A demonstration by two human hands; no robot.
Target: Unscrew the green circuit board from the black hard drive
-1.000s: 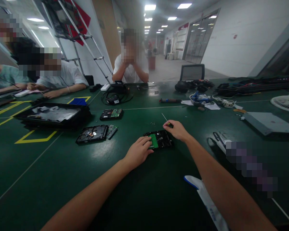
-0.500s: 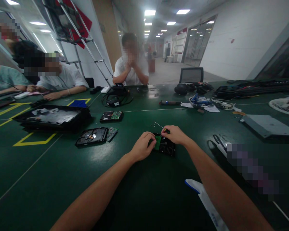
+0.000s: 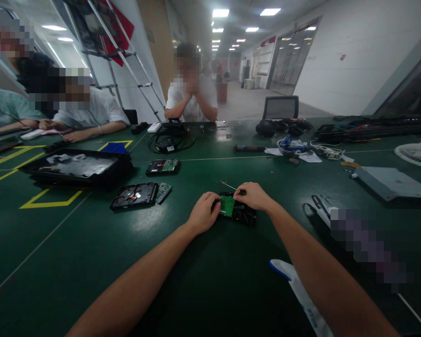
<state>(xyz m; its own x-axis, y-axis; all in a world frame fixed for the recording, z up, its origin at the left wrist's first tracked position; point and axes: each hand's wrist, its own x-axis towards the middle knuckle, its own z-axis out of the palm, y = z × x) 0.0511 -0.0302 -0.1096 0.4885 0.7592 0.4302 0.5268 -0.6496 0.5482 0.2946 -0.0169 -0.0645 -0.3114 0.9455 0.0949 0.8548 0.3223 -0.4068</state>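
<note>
A hard drive (image 3: 245, 215) lies on the green table in front of me, with a green circuit board (image 3: 227, 206) on its left part. My left hand (image 3: 204, 213) is closed at the drive's left end, thumb and fingertips against the board's edge. My right hand (image 3: 254, 196) grips a screwdriver (image 3: 228, 186), whose thin shaft points up and left, away from the drive. The right fingertips are by the board's upper right corner; whether they touch it I cannot tell. Several tiny screws (image 3: 223, 181) lie beyond the drive.
To the left are an opened drive (image 3: 135, 196), a loose circuit board (image 3: 164, 192), another drive (image 3: 163, 166) and a black tray (image 3: 73, 166). A grey metal case (image 3: 395, 181) and a white-and-blue strip (image 3: 301, 295) lie right. People sit across the table.
My left hand has shifted slightly left, so more of the green circuit board shows. The right hand keeps the screwdriver and has moved little. The view has tilted slightly.
</note>
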